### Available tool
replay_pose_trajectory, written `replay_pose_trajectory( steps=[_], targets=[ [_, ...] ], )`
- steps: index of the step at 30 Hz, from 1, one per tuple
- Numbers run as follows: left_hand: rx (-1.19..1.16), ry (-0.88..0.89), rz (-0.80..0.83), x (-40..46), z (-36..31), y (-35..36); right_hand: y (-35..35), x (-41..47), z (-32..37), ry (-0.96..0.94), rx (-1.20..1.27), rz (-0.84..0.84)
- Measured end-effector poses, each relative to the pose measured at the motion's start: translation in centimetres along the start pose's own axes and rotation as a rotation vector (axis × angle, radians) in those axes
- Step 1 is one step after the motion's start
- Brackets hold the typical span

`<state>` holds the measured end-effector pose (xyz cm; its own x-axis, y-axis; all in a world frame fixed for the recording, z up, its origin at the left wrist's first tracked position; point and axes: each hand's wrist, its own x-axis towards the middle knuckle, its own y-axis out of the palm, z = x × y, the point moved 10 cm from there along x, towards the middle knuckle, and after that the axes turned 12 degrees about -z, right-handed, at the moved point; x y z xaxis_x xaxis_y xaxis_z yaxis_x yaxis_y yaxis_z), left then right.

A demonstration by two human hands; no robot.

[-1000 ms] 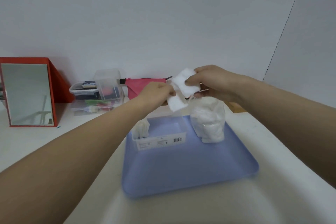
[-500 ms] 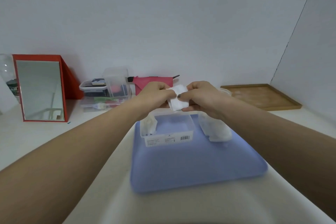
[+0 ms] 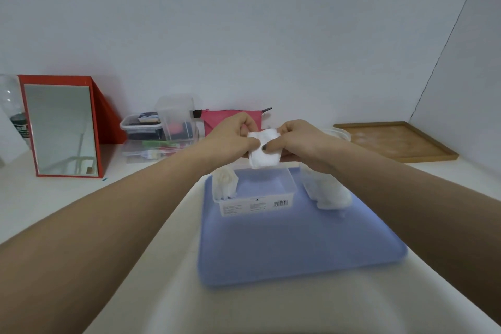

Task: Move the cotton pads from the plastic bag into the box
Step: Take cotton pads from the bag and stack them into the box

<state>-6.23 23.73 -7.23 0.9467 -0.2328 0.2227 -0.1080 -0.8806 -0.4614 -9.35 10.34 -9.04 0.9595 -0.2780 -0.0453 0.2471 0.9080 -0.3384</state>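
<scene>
I have brought my two hands together over the far edge of the clear plastic box with the printed label and barcode (image 3: 253,194). A second ago they were held apart and higher, each with its own white pad; now the small stack of square white cotton pads (image 3: 264,148) sits between them as one bundle. My left hand (image 3: 233,135) pinches its left side, thumb on the near face. My right hand (image 3: 295,141) pinches the right side, the dark-nailed thumb pressed on the front. Both hands are closed on the pads, neither free.

The stack hangs just above the box, not yet inside it. To me that means the pads are squared up and the next thing is to lower them in. A few pads already stand at the box's left end, below my left wrist, so I judge the task is only partly done.

The crumpled clear plastic bag of white cotton pads (image 3: 326,190) stands under my right wrist, still well filled. Box and bag both rest on the flat pale-blue plastic tray (image 3: 292,249) below my forearms.
</scene>
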Motion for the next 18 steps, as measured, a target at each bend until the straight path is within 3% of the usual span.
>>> replay_pose_trajectory(
  steps=[5,10,13,18],
  targets=[
    [0.144,0.009,-0.011,0.8,2.1,-1.1,1.2,0.9,-1.0,0.039,-0.053,-0.028],
    [0.506,-0.098,0.048,0.4,7.3,-1.7,2.7,1.7,-2.2,-0.13,-0.51,-0.197],
    [0.52,-0.175,0.121,-0.3,9.9,-0.9,4.8,1.4,-3.6,-0.169,-0.722,-0.204],
    [0.591,-0.122,0.122,0.4,10.7,-0.3,7.0,2.0,-4.8,-0.171,-0.77,-0.187]
  ],
)
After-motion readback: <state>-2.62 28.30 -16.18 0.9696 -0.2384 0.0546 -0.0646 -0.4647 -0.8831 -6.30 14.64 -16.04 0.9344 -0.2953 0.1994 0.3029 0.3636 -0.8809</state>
